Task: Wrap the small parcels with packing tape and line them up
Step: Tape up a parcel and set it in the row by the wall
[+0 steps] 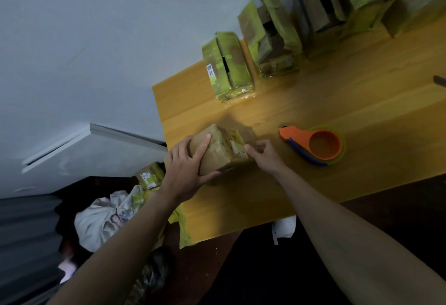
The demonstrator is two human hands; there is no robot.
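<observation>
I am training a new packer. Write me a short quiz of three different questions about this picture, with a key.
1. True or false: the left hand grips the brown cardboard parcel on the yellow wooden table.
2. Where does the orange tape dispenser lie? A) in the right hand B) on the table, right of the parcel C) on the floor
3. Fill in: the taped parcels in a row stand against the ____.

Key: 1 true; 2 B; 3 wall
</observation>
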